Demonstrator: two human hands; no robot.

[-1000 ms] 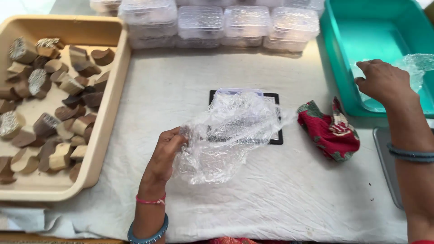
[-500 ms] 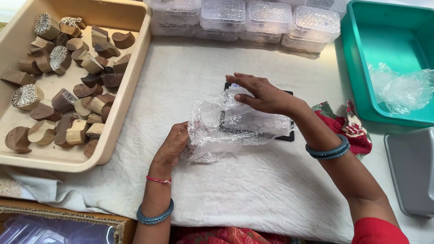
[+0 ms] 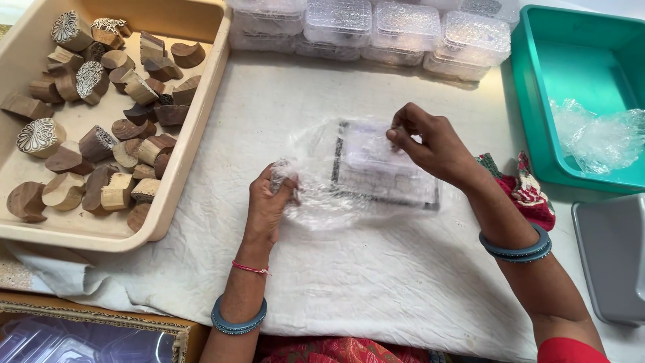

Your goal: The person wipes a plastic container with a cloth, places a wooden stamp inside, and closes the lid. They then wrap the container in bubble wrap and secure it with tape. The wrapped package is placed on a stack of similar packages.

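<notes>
1. The left hand [image 3: 270, 202] pinches the left edge of a sheet of clear wrap [image 3: 349, 171], thumb and fingers pressed together on the bunched film.
2. The right hand [image 3: 430, 144] pinches the wrap's upper right part between thumb and forefinger; the other fingers are curled in.
3. The wrap is stretched between both hands, low over the middle of the white cloth [image 3: 376, 282] that covers the table.
4. Under the wrap lies a flat black-edged slab [image 3: 386, 185] with a small clear box [image 3: 373, 151] on it, both seen through the film.
5. Left of the hands stands a beige tray [image 3: 195, 121] holding many carved wooden blocks [image 3: 101, 141].
6. Along the far edge of the cloth runs a row of lidded clear boxes [image 3: 376, 27].
7. At the upper right is a teal tub [image 3: 537, 87] with more crumpled wrap [image 3: 598, 138] inside.
8. A red patterned rag [image 3: 531, 195] lies just beside the right wrist, partly hidden by the forearm.
9. A grey tray [image 3: 611, 255] sits at the right edge, near the right forearm.
</notes>
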